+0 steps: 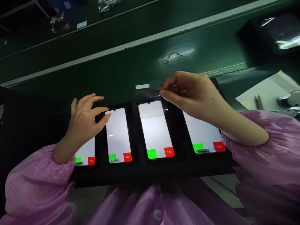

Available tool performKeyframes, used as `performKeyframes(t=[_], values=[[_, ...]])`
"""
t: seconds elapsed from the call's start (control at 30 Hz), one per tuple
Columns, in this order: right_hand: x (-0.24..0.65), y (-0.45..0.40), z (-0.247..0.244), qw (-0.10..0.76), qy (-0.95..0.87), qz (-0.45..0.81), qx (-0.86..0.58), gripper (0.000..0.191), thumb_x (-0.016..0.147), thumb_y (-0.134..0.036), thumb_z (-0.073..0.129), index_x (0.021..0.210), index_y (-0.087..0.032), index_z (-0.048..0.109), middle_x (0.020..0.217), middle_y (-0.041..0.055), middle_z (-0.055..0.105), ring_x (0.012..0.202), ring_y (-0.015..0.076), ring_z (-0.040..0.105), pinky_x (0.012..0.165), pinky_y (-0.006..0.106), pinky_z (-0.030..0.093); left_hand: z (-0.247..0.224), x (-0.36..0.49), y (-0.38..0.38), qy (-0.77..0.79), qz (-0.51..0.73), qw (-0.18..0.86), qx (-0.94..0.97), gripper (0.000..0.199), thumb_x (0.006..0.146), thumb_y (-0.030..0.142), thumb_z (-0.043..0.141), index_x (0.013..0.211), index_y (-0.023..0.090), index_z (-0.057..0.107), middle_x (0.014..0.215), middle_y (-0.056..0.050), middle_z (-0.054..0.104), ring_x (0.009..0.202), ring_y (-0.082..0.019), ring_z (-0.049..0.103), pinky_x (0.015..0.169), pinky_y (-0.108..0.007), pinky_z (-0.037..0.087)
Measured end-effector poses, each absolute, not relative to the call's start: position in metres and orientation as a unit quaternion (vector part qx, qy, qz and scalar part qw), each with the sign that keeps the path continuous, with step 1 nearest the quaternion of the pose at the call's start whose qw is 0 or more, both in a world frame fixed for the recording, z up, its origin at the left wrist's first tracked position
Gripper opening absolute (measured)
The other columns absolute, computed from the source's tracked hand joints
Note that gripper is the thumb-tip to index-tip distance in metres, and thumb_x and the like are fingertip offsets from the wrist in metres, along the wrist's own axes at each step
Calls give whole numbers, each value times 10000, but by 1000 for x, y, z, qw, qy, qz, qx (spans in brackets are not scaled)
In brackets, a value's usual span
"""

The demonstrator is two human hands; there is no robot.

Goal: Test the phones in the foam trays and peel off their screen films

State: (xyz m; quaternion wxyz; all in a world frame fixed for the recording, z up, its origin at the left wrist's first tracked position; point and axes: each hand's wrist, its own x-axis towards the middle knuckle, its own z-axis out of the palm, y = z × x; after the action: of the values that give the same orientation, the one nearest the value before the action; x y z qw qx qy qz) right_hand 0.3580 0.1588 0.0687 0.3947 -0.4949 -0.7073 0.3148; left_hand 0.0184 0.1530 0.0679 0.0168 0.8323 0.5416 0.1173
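Note:
Four smartphones lie in a row with lit white screens, each with a green Pass box and a red Fail box. My right hand (189, 90) is closed in a pinch above the top of the third phone (156, 134), on the corner of a clear film (150, 93). This film overlaps the upper part of that screen, dulling it. My left hand (85, 120) is open, fingers spread, thumb and index apart at the top left corner of the second phone (118, 134). It partly covers the leftmost phone (87, 151). My right forearm hides part of the rightmost phone (202, 132).
The phones rest on a black mat (131, 175) at the table's near edge. Behind it is a green surface (112, 75) with a raised pale edge strip (103, 53). A white label (142, 86) sits above the third phone. At right are papers (264, 87) and a dark glossy object (278, 34).

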Motion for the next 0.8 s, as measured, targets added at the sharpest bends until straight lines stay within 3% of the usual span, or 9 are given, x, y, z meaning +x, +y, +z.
performKeyframes(t=[0.17, 0.23, 0.3, 0.37, 0.47, 0.53, 0.6, 0.67, 0.8], values=[[358, 154, 70, 390, -710, 312, -496, 80, 944, -277, 735, 902, -245, 675, 707, 0, 640, 591, 151, 557, 531, 337, 424, 69, 20, 155, 521, 166, 14, 837, 169, 969, 336, 678, 845, 273, 774, 1251, -47, 768, 1412, -355, 601, 1275, -716, 278], [359, 151, 71, 387, -707, 318, -499, 92, 949, -285, 733, 899, -242, 670, 701, 0, 633, 580, 144, 546, 512, 326, 417, 74, 19, 151, 493, 185, 26, 850, 157, 969, 304, 693, 836, 259, 764, 1165, -37, 791, 1278, -306, 685, 1213, -619, 416], [360, 146, 73, 378, -708, 319, -504, 100, 957, -296, 723, 896, -242, 666, 665, -18, 603, 543, 134, 520, 486, 313, 401, 80, 17, 142, 458, 200, 57, 864, 110, 972, 276, 711, 875, 247, 754, 1064, -17, 802, 1090, -235, 744, 1054, -468, 549], [362, 137, 72, 362, -723, 314, -497, 82, 970, -299, 702, 920, -242, 670, 652, -35, 583, 519, 127, 503, 474, 303, 393, 87, 14, 130, 433, 201, 95, 873, 53, 980, 247, 720, 931, 251, 740, 979, 22, 801, 946, -172, 754, 915, -355, 582], [364, 120, 67, 309, -807, 300, -404, 75, 998, -271, 643, 966, -236, 702, 865, 1, 686, 600, 122, 583, 549, 294, 454, 91, 9, 113, 406, 201, 139, 881, 88, 981, 190, 725, 1013, 272, 718, 935, 69, 792, 875, -123, 746, 871, -291, 587], [362, 111, 63, 242, -860, 283, -348, 167, 1028, -230, 575, 949, -230, 722, 1052, 26, 718, 655, 112, 629, 594, 289, 470, 91, 6, 105, 388, 210, 157, 884, 143, 974, 149, 721, 1048, 271, 706, 944, 74, 790, 879, -113, 743, 868, -278, 597], [359, 109, 58, 201, -877, 257, -353, 229, 1043, -200, 526, 931, -219, 725, 1094, 36, 725, 666, 112, 645, 593, 284, 455, 92, 6, 102, 381, 218, 164, 884, 170, 973, 114, 703, 1062, 260, 700, 948, 67, 786, 885, -108, 742, 848, -262, 606], [357, 115, 55, 221, -859, 238, -396, 197, 1032, -206, 537, 944, -214, 713, 1015, 44, 729, 656, 127, 639, 580, 286, 444, 94, 5, 100, 386, 220, 168, 880, 183, 976, 104, 690, 1084, 252, 701, 959, 57, 784, 889, -103, 742, 821, -240, 607], [357, 125, 58, 307, -786, 264, -468, 130, 1039, -328, 583, 956, -248, 643, 664, -17, 617, 506, 137, 537, 525, 301, 418, 107, 3, 89, 374, 199, 178, 888, 268, 984, 72, 666, 1188, 243, 699, 984, 41, 789, 904, -95, 740, 848, -229, 594]])
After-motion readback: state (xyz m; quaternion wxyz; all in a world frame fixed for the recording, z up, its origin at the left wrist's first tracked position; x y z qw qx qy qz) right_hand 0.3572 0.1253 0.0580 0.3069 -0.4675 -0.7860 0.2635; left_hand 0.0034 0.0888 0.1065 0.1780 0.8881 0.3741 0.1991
